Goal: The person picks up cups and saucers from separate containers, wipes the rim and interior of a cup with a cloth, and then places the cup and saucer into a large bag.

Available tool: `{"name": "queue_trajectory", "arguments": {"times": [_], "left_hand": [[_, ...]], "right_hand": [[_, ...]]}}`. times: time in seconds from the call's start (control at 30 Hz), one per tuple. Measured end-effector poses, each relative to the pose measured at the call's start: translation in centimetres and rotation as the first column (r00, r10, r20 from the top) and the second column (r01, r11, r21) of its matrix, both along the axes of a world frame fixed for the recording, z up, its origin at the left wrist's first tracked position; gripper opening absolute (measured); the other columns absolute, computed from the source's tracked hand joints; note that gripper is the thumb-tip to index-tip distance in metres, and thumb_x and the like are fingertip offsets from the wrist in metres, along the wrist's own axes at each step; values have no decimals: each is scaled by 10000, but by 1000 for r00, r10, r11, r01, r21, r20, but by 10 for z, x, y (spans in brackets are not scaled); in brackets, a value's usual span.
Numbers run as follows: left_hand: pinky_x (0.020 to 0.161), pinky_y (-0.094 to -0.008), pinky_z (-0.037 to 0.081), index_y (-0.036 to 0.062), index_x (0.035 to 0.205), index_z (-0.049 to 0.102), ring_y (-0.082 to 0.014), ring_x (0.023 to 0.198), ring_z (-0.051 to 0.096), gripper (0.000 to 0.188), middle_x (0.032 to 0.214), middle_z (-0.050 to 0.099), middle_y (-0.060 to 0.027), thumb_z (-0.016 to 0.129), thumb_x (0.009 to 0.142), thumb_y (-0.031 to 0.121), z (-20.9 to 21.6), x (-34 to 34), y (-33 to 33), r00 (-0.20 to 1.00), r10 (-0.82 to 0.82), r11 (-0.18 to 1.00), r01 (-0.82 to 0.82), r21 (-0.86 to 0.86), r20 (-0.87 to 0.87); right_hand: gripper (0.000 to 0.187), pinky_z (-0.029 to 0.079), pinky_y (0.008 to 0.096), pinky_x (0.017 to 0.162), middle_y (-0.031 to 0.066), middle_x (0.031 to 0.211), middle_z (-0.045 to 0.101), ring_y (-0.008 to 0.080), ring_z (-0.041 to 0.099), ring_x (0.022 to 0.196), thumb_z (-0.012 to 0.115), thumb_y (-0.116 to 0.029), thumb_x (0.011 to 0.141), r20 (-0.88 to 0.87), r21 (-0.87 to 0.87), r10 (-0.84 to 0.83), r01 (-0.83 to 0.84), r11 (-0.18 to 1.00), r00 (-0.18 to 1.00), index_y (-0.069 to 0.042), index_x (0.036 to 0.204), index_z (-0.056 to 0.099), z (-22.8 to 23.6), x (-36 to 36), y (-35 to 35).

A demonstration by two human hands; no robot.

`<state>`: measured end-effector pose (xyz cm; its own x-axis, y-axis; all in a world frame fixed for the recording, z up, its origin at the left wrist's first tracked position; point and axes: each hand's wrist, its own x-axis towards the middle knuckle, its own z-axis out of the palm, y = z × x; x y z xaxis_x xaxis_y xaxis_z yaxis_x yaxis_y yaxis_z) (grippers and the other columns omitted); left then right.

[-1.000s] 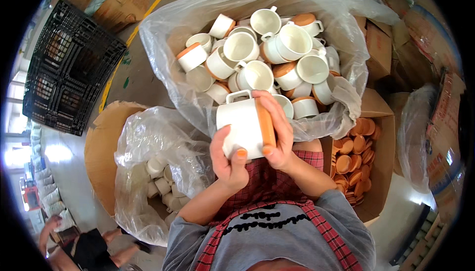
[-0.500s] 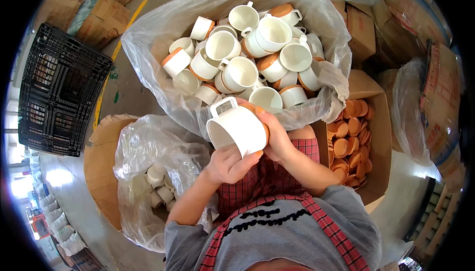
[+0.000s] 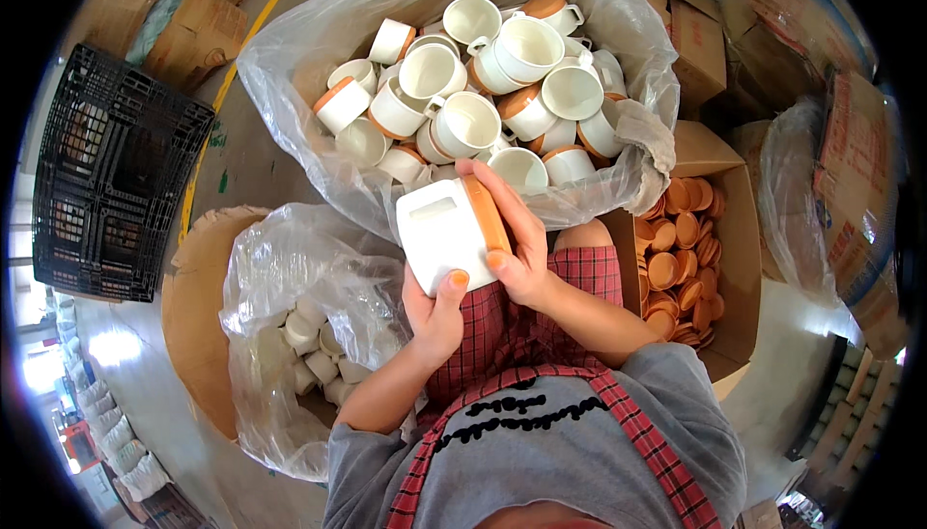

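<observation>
Between my two hands I hold a white mug (image 3: 435, 244) with an orange-brown base, lying on its side with its handle facing up. My left hand (image 3: 435, 315) grips the white body from below, thumb on the near side. My right hand (image 3: 519, 249) wraps round the orange-brown base (image 3: 489, 215), its fingers over the far edge. The mug's mouth is turned to the left, and its inside is hidden. Just beyond is a plastic-lined box heaped with similar mugs (image 3: 464, 122), some showing orange-brown bases.
To the right, a cardboard box (image 3: 739, 239) holds many round orange-brown discs (image 3: 663, 268). At the left stands another carton (image 3: 193, 321) with a clear plastic liner (image 3: 280, 268) and plain white cups (image 3: 301, 331). Beyond it is a black plastic pallet (image 3: 121, 181). Stacked cartons (image 3: 850, 201) stand far right.
The mug has turned in my hands: its open mouth showed before, and now its handle side faces up. My left hand has shifted along its body, and my right fingers have spread over the base.
</observation>
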<state>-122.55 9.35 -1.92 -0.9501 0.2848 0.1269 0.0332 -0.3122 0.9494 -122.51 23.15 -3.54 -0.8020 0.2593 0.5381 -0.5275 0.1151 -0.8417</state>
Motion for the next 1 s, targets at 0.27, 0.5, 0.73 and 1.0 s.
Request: {"name": "queue_trajectory", "arguments": {"times": [0.27,0.5,0.73,1.0], "left_hand": [[583,-360,504,-37,963,597,-301,639,633,268,793,643,-149,674,799,160,-6,-2,-2,630,-401,811,-94,-578,-665],[727,-301,484,-60,1056,548,-141,847,585,318,922,630,-79,576,908,220,20,40,19,980,-55,997,42,70,189],[871,-301,437,-42,1223,453,-152,1019,542,389,1127,562,-108,526,933,207,-5,62,2,978,-153,986,141,-94,-141],[785,-364,493,-16,1070,573,-262,880,632,314,994,631,-125,603,880,232,0,71,7,937,-220,962,161,-222,-271]], "right_hand": [[719,343,296,1008,149,1348,451,234,459,1220,394,-489,897,240,-850,449,-37,526,861,37,1381,318,9,29,-13],[712,335,347,1023,173,1364,430,278,431,1254,473,-474,892,-10,92,-212,212,973,977,50,1357,347,2,58,-3],[835,238,360,1084,185,1445,303,282,307,1334,449,-559,880,175,-311,50,7,950,983,13,1437,208,9,90,-11],[808,241,353,1083,161,1458,289,272,314,1331,561,-446,853,187,-294,212,-152,944,959,-26,1447,210,14,119,14]]}}
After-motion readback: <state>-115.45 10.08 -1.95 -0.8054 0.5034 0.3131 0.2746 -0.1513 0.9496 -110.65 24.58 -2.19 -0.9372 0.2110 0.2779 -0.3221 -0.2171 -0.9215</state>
